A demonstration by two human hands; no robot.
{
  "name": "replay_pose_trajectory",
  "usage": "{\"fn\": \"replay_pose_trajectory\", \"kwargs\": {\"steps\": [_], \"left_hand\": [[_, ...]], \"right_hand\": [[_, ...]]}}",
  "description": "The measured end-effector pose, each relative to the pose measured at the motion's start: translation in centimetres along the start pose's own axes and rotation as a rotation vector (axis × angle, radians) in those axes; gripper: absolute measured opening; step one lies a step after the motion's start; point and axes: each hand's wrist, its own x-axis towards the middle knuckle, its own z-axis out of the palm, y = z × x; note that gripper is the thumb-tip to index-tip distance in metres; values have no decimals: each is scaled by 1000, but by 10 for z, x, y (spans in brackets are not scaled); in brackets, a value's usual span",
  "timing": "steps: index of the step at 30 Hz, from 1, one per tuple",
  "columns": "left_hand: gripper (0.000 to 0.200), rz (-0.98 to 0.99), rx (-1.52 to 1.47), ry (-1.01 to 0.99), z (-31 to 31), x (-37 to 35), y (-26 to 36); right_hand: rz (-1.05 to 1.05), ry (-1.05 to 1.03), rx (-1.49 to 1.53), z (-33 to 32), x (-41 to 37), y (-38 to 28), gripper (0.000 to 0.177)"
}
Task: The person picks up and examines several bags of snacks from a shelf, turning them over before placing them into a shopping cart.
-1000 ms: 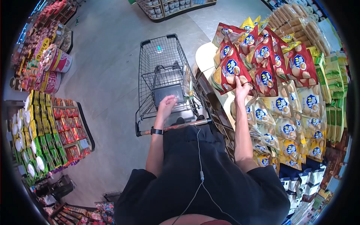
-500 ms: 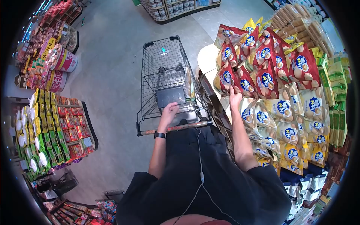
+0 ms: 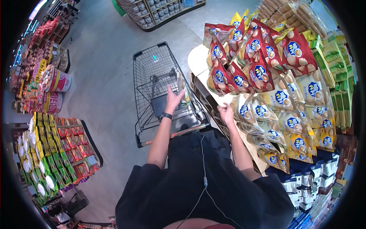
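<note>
My left hand is over the wire shopping cart, with its fingers spread and nothing in them. Just below it lies a dark box-like panel in the cart. A clear packet with a yellow-green part rests along the cart's right side. My right hand hovers by the display's left edge, fingers curled, with no item visible in it. Beside that hand are white snack bags with blue logos. Above it are the red snack bags, apart from my fingers.
The cart's handle is close to my body. Shelves with red packets and yellow and green packs stand on the left. A shelf of tubs stands ahead. Green packages adjoin the display on the right.
My right hand has let go of the red bag's lower edge and drawn down and left. My left hand has moved forward over the cart, and its fingers have spread. The view has shifted.
</note>
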Motion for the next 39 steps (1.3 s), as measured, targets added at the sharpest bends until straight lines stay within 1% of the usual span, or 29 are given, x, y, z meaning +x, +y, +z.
{"fn": "replay_pose_trajectory", "kwargs": {"steps": [1, 2, 3, 4, 7, 8, 11, 12, 14, 15, 18, 19, 20, 21, 22, 23, 25, 26, 29, 30, 31, 33, 34, 35, 37, 38, 39], "left_hand": [[125, 21, 28, 4, 10, 18, -10], [126, 42, 60, 30, 18, 27, -11], [126, 64, 93, 57, 25, 34, -11], [127, 30, 65, 30, 31, 41, -11], [128, -38, 95, 49, 47, 62, -16], [129, -11, 90, 54, 51, 69, -23], [126, -14, 130, 72, 63, 78, -27], [121, -52, 114, 76, 65, 80, -25], [107, 1, 144, 156, 80, 102, -52], [100, 28, 157, 197, 83, 105, -52], [76, -34, 248, 48, 69, 112, -51], [52, -13, 330, 94, 65, 110, -48], [49, 13, 304, 93, 60, 108, -48], [45, 38, 278, 95, 54, 107, -52], [40, 132, 274, 118, 51, 108, -61], [40, 125, 198, 122, 50, 106, -71], [42, 118, 56, 133, 33, 80, -68], [41, 143, 56, 179, 23, 64, -64], [40, 178, -267, 141, -18, 12, -37], [39, 236, -409, 124, -31, 0, -32], [41, 240, -432, 88, -49, -16, -18], [46, 227, -659, 114, -74, -30, -5], [49, 223, -754, 41, -88, -34, 2], [46, 127, -822, 14, -98, -38, 9], [42, 73, -895, -89, -112, -44, 26], [39, 105, -877, -132, -115, -47, 35], [38, 97, -871, -157, -115, -52, 48]], "right_hand": [[-38, -91, -6, 2, -5, 20, 51], [-67, -160, 19, 1, -17, 36, 41], [-25, -244, 44, -3, -31, 40, 38], [-20, -233, 55, -7, -45, 46, 38], [17, -170, 88, -23, -77, 48, 38], [32, -148, 96, -27, -85, 47, 38], [74, -83, 169, -35, -93, 64, 38], [95, -76, 193, -38, -95, 66, 38], [131, -58, 155, -45, -101, 65, 38], [149, -48, 135, -49, -103, 67, 37], [166, -51, 152, -55, -107, 72, 36], [171, -52, 164, -59, -109, 70, 36], [165, -54, 109, -63, -110, 68, 36], [166, -59, 115, -65, -110, 69, 36], [165, -68, 121, -65, -109, 72, 36], [161, -78, 131, -65, -107, 73, 36], [161, -88, 136, -63, -100, 70, 36], [166, -94, 140, -61, -99, 69, 36], [85, -121, 125, -54, -89, 56, 36], [24, -118, 119, -51, -85, 52, 37], [-9, -143, 137, -49, -82, 43, 36], [-81, -198, 170, -48, -78, 9, 36], [-123, -222, 239, -44, -76, -5, 35], [-160, -276, 264, -40, -68, -8, 33], [-173, -337, 391, -35, -62, -39, 32], [-209, -351, 437, -34, -61, -57, 32], [-248, -360, 483, -35, -59, -77, 33]]}}
